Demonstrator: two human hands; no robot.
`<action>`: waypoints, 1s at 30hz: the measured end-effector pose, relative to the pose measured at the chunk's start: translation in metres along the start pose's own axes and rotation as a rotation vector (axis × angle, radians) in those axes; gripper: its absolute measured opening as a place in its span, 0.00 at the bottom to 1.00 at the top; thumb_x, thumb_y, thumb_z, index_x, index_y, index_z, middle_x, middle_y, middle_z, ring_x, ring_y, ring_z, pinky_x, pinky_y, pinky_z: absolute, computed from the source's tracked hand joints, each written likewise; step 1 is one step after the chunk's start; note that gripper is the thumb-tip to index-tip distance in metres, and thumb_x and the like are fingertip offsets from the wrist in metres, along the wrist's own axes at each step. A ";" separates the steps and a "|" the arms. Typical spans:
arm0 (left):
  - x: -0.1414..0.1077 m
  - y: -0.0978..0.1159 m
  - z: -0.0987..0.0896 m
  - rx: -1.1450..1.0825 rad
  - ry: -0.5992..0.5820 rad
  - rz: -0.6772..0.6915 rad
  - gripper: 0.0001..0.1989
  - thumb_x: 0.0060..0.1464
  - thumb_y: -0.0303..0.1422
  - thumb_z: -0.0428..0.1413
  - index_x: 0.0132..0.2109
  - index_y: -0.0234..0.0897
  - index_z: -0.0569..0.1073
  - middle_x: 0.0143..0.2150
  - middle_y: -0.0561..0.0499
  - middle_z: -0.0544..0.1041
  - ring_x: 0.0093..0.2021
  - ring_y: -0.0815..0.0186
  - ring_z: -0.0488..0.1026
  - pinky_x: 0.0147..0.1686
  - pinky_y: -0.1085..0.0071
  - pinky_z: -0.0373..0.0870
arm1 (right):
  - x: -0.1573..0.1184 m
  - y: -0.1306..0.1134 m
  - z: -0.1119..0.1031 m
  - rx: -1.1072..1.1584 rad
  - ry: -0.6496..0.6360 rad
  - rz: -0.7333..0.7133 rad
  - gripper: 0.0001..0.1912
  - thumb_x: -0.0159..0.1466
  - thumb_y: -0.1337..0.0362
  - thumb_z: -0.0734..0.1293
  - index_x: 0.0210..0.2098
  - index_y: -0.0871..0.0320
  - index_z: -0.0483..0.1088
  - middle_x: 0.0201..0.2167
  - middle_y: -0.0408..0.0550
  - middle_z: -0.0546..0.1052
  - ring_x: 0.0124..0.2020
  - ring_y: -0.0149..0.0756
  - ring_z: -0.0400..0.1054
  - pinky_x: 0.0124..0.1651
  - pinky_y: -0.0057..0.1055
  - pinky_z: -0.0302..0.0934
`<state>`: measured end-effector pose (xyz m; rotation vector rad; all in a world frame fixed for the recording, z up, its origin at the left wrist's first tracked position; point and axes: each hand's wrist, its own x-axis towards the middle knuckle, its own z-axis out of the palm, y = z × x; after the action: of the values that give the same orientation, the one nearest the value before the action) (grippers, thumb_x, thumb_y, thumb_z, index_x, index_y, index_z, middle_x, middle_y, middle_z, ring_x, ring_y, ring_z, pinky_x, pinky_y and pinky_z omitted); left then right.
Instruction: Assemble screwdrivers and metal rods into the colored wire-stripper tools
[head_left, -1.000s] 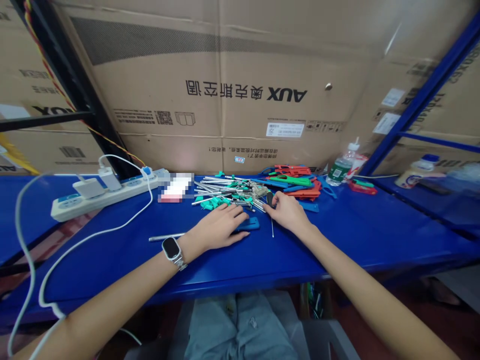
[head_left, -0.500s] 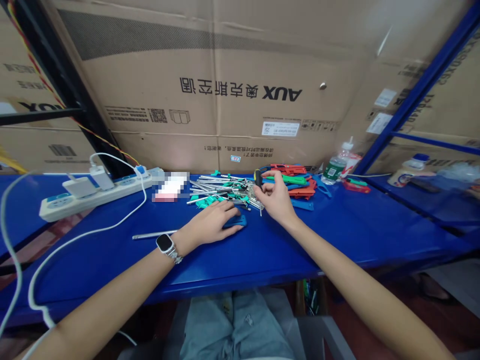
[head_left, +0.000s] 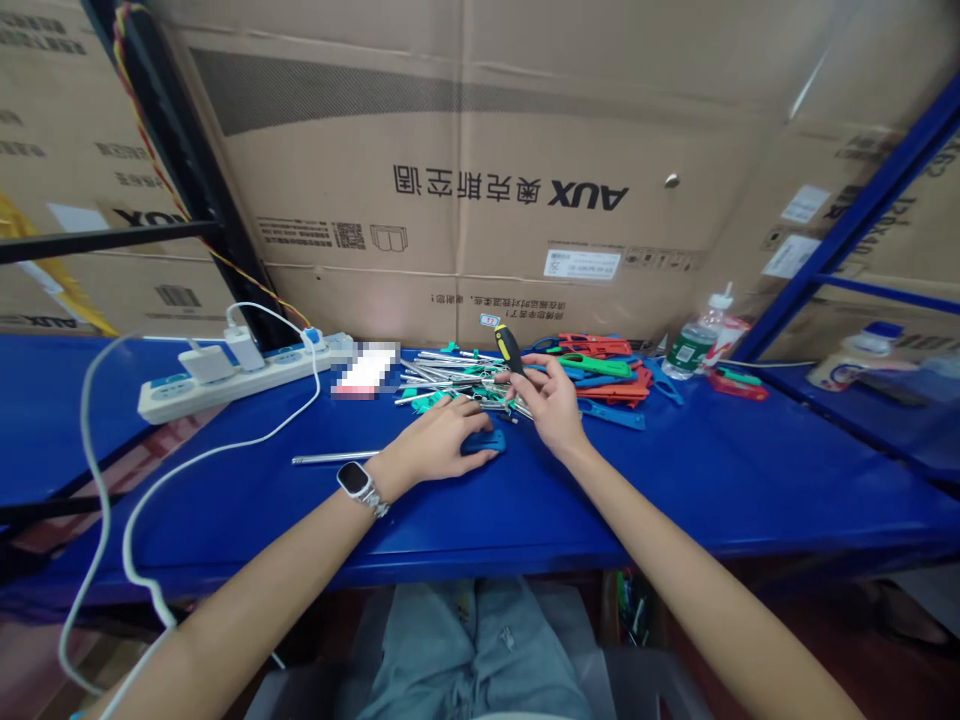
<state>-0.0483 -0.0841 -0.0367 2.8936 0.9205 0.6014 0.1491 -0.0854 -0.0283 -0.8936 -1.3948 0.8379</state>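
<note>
My left hand (head_left: 442,440) rests on the blue table, its fingers round a blue plastic handle (head_left: 489,440). A silver rod (head_left: 330,458) lies left of that hand and passes behind the wrist. In my right hand (head_left: 553,405) is a yellow and black screwdriver (head_left: 508,348), its handle tilted up to the left. Just behind both hands lies a pile of silver rods with green pieces (head_left: 450,365). To the right of my right hand are red handles (head_left: 596,345), a green handle (head_left: 596,366) and a loose blue handle (head_left: 619,415).
A white power strip (head_left: 217,385) with plugs and a looping white cable (head_left: 217,450) is at left. A clear bottle (head_left: 690,345) stands at back right, near a second bottle (head_left: 851,360). A large cardboard box (head_left: 480,240) borders the blue table (head_left: 720,480) behind.
The screwdriver has tipped, its handle now slanting up to the left and its shaft no longer showing below the hand. The camera view has shifted a little. My left hand keeps its grip.
</note>
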 end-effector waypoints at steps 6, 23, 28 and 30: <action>0.000 -0.001 0.000 0.006 0.004 -0.001 0.13 0.64 0.44 0.56 0.47 0.41 0.76 0.46 0.46 0.79 0.48 0.53 0.75 0.52 0.53 0.68 | 0.000 -0.001 0.004 0.061 -0.125 0.071 0.27 0.57 0.45 0.71 0.47 0.52 0.64 0.41 0.49 0.81 0.37 0.40 0.76 0.37 0.35 0.69; 0.001 -0.002 0.001 0.002 0.003 0.000 0.14 0.63 0.43 0.57 0.48 0.39 0.77 0.48 0.45 0.79 0.48 0.53 0.76 0.52 0.53 0.69 | -0.006 -0.005 0.005 -0.016 -0.158 -0.040 0.23 0.61 0.43 0.70 0.40 0.49 0.57 0.35 0.45 0.77 0.30 0.39 0.72 0.33 0.38 0.68; 0.001 -0.001 -0.002 0.016 -0.028 -0.017 0.14 0.63 0.44 0.57 0.49 0.39 0.77 0.48 0.44 0.78 0.49 0.53 0.75 0.53 0.54 0.68 | -0.004 -0.002 0.004 0.017 -0.182 -0.050 0.24 0.61 0.43 0.71 0.41 0.50 0.58 0.34 0.46 0.77 0.33 0.41 0.74 0.35 0.40 0.69; 0.001 0.000 -0.003 0.016 -0.031 -0.019 0.15 0.63 0.44 0.57 0.48 0.39 0.77 0.48 0.44 0.78 0.49 0.52 0.75 0.53 0.53 0.67 | -0.004 -0.001 0.003 0.033 -0.195 -0.060 0.24 0.61 0.43 0.71 0.41 0.50 0.59 0.33 0.45 0.77 0.32 0.40 0.74 0.35 0.40 0.69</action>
<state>-0.0491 -0.0837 -0.0338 2.8958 0.9520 0.5483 0.1460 -0.0893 -0.0292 -0.7566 -1.5645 0.9189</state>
